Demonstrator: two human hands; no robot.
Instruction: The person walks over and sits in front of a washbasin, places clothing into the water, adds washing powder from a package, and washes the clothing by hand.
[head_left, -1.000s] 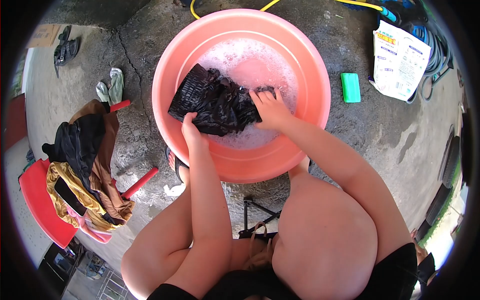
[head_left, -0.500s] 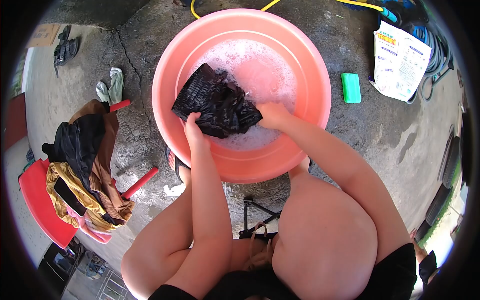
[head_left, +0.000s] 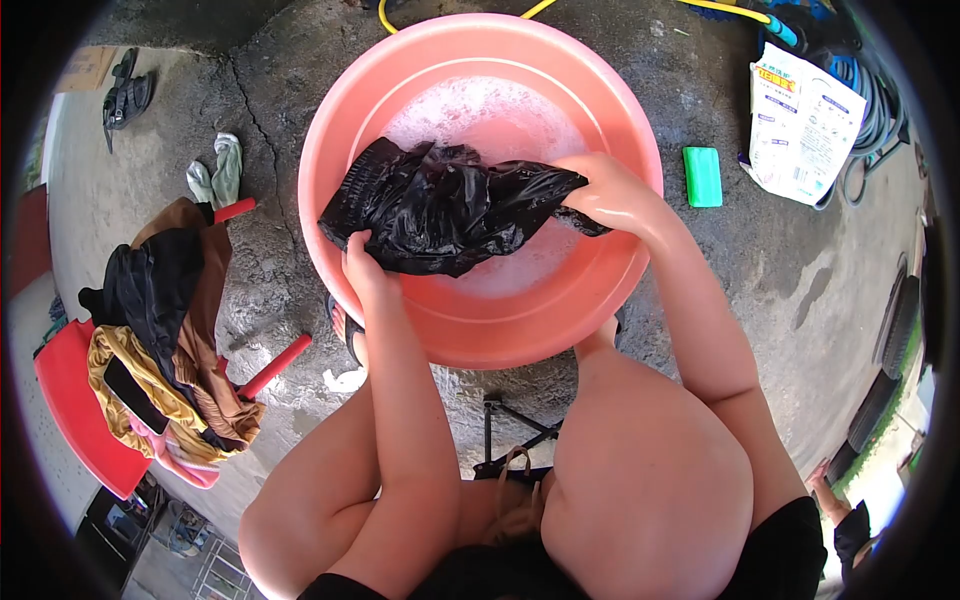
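A wet pair of black shorts, with a gathered elastic waistband at the left, is stretched across the pink basin. My left hand grips the lower edge by the waistband, its thumb on top and the other fingers under the cloth. Toward the basin's right side, my right hand is closed on the other end, and a bit of fabric hangs below it. Soapy water with white foam lies in the basin under the cloth.
A red chair at left bears piled clothes and a phone. Grey socks and sandals lie on the floor. To the right are a green soap bar, a white detergent bag and a coiled hose.
My right hand has moved right and slightly up, drawing the black shorts out wider. My left hand has shifted a little left and down with the waistband end.
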